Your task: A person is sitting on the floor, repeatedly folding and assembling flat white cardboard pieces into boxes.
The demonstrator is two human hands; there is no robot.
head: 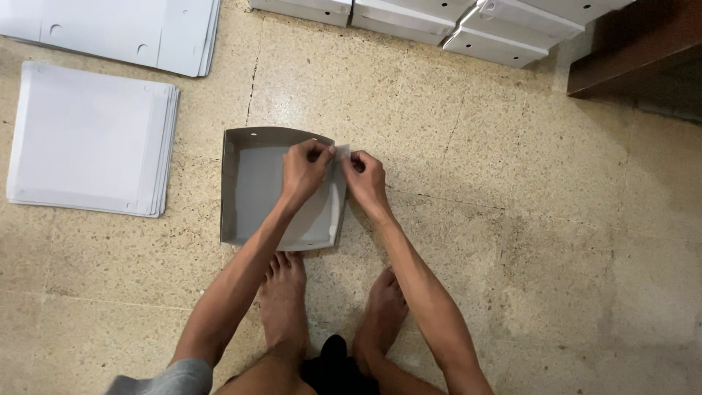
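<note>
Two bare feet (285, 300) stand on the speckled floor (512, 241), just behind a grey cardboard tray (256, 190). The left hand (306, 170) and right hand (364, 179) meet at the tray's right far corner, fingers closed, pinching a small flap (342, 152) there. Farther left lie stacks of flat sheets (88, 139); folded boxes (439, 22) line the far edge.

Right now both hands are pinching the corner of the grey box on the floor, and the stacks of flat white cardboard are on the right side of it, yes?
Not quite. The flat white cardboard stacks lie to the left of the grey box, as the head view shows. Both the left hand and right hand do pinch its corner on the floor.
</note>
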